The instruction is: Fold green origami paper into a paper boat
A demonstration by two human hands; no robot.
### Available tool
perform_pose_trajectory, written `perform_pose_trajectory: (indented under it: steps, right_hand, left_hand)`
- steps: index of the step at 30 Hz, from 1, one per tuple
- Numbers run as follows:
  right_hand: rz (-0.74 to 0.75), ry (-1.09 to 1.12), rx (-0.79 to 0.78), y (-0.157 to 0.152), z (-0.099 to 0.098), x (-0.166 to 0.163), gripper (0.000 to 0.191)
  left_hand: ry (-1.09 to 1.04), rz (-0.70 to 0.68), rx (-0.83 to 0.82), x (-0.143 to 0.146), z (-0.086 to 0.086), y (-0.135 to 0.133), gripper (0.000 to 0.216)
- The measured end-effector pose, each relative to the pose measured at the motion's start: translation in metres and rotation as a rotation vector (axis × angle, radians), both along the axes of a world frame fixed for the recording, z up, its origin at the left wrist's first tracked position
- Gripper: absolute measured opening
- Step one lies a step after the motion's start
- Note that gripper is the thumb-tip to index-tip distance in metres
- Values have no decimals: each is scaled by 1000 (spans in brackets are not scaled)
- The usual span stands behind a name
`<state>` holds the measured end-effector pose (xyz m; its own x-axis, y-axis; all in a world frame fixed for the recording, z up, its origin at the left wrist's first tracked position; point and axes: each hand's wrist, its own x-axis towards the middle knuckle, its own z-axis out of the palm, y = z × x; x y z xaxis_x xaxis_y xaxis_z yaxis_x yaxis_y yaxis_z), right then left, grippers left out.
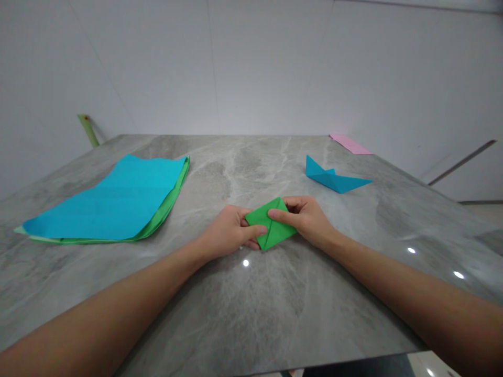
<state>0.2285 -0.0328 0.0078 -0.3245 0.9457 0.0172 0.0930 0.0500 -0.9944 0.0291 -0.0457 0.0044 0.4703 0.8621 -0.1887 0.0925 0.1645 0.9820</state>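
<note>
Between my two hands is a small folded piece of green paper (280, 230), tilted, with a crease line running across its face. My left hand (231, 230) pinches its left side, thumb on top and fingers beneath. On the right side my right hand (308, 217) grips it, the thumb lying over the upper face and the other fingers partly hidden behind. Beyond my right hand a blue paper boat (336, 179) rests on the table.
A stack of blue and green paper sheets (118, 201) lies at the left of the grey marbled table (243, 324). At the far right edge is a pink sheet (349, 144). A white wall (255, 68) stands behind the table, and its front edge runs near the bottom.
</note>
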Motion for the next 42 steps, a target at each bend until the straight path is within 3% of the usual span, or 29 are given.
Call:
perform_pose_trajectory:
  steps: [7,13,20,26,30,33,37,42]
  right_hand:
    - [21,-8,-17,-2,2,-4,35]
    - [42,-28,-7,-5,1,-6,36]
    - [-66,0,67,-5,3,-4,31]
    - [-89,-51,102,-3,3,-6,39]
    - [-140,-58,174,-3,4,-11,41]
    - [-241,-39,208,-3,5,-13,42]
    - [-372,-18,247,-2,4,-11,38]
    - [-397,-56,271,4,-4,-9,35]
  left_hand:
    - [-75,49,0,3,0,-2,50]
    - [73,5,219,-1,3,0,31]
    - [87,-69,167,3,1,0,26]
    - [105,7,284,3,-1,0,38]
    - [84,130,381,5,-1,2,42]
    - [-7,187,271,6,-1,3,27]
    - [-122,74,34,6,-1,4,36]
    - [-106,12,0,6,0,4,28]
